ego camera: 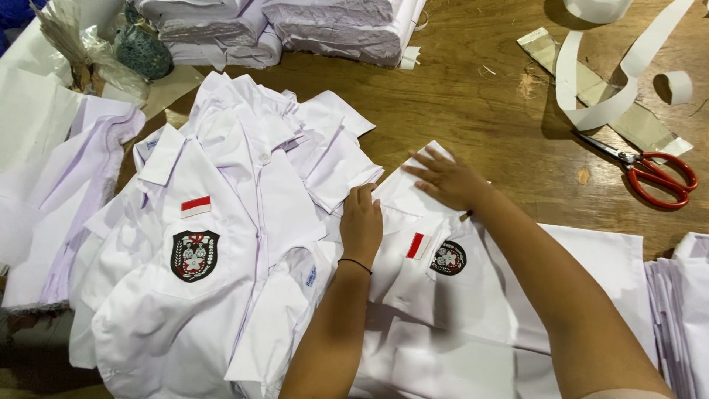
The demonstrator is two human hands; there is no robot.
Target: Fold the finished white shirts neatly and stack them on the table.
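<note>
left hand [361, 225] and right hand [445, 177], both flat and open, press the white cotton badged shirt [450, 295] at 5 o'clock; the loose shirt heap [221, 244] at 9 o'clock may slump onto it.

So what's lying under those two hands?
Both the left hand and right hand press on a white shirt with a badge. The wooden table beneath is covered there.

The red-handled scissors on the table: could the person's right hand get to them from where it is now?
Probably yes. The right hand lies flat on the white shirt, and the red-handled scissors lie off to its right on the wooden table, with only bare wood between them.
</note>
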